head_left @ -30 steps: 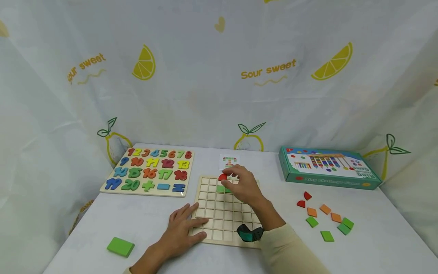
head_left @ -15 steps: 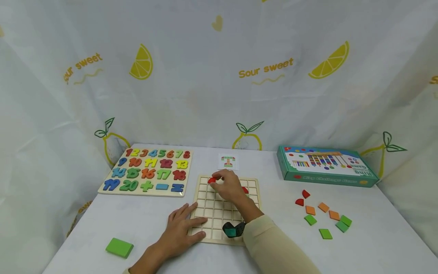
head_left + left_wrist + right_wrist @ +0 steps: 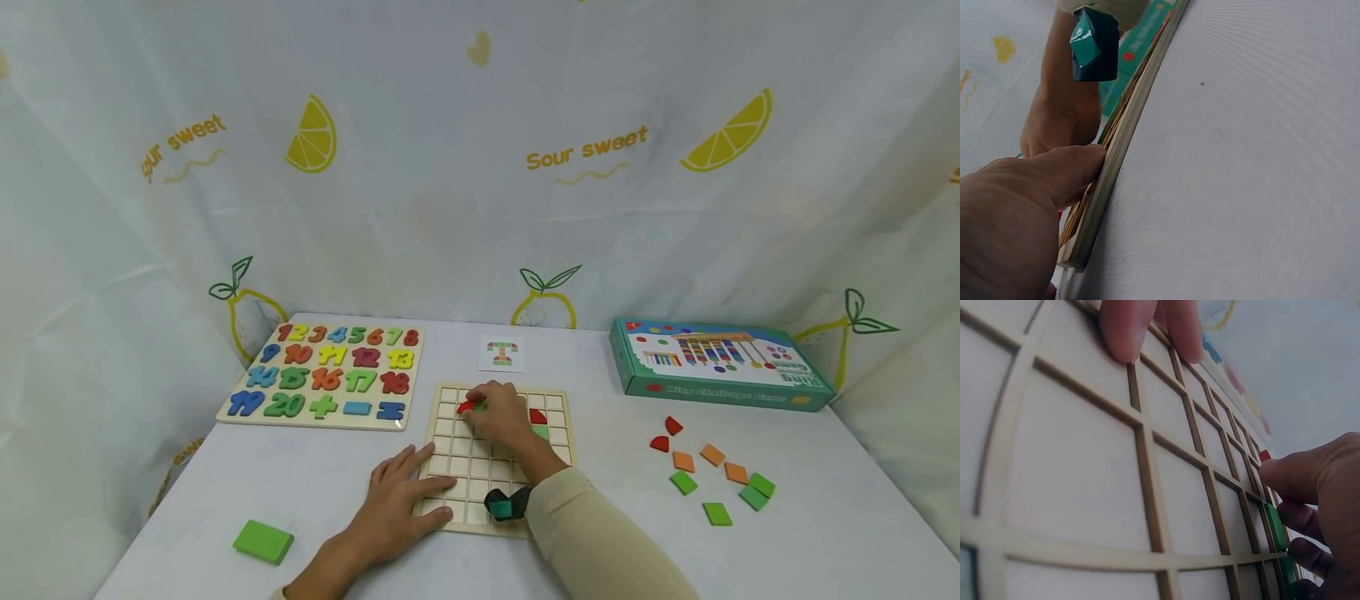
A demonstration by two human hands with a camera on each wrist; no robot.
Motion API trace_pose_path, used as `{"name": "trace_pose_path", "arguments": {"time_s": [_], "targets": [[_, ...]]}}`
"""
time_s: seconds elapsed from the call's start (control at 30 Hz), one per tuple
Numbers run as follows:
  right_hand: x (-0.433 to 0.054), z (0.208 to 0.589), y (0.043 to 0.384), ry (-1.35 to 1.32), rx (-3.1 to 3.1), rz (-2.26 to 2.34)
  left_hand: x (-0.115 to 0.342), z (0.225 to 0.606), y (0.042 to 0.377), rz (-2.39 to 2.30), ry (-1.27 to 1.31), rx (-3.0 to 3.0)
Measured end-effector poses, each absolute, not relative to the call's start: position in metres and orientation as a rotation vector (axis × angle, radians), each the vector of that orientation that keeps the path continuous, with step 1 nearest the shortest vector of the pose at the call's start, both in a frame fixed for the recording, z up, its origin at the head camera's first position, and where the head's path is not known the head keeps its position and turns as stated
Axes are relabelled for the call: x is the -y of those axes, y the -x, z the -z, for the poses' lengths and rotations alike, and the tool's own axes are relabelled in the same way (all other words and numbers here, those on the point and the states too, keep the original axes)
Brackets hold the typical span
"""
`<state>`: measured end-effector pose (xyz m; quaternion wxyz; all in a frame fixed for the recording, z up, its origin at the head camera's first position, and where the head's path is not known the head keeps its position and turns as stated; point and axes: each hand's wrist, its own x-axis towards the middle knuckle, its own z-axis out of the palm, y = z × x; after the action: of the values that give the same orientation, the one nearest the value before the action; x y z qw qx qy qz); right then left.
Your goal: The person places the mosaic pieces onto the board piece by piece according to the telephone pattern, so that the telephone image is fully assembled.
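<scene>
A wooden grid board (image 3: 459, 489) lies on the table. My left hand (image 3: 392, 510) rests with fingers spread on its left edge, the thumb on the rim in the left wrist view. Near the board's upper left my right hand (image 3: 498, 415) pinches a red quarter-circle piece (image 3: 466, 407) at a cell; whether it is fully seated is hard to tell. Green tiles (image 3: 1276, 526) sit in cells beside those fingers in the right wrist view. Another red quarter-circle (image 3: 537, 416) fills a cell right of the hand, with a green tile (image 3: 540, 432) below it.
Behind the board lies a pattern card (image 3: 502, 354). A number puzzle (image 3: 322, 379) is at back left, a green game box (image 3: 723, 367) at back right. Loose red, orange and green pieces (image 3: 683, 482) are scattered on the right. A green block (image 3: 263, 542) lies front left.
My right hand has carried the red quarter-circle left and lowered it to the board, then shifted slightly nearer. The left hand has stayed on the board's edge.
</scene>
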<state>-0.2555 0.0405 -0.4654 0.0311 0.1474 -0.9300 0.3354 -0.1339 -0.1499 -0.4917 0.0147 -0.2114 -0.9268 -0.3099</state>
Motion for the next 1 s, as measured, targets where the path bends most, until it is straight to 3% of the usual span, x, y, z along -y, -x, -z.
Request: {"name": "trace_pose_path", "arguments": {"time_s": [0.67, 1.0], "targets": [[-0.041, 0.464, 0.258, -0.522, 2.965, -0.904, 0.148, 0.493, 0.134, 0.944, 0.661, 2.886], [-0.067, 0.432, 0.249, -0.679, 2.816, -1.127, 0.148, 0.494, 0.134, 0.949, 0.65, 2.893]]}}
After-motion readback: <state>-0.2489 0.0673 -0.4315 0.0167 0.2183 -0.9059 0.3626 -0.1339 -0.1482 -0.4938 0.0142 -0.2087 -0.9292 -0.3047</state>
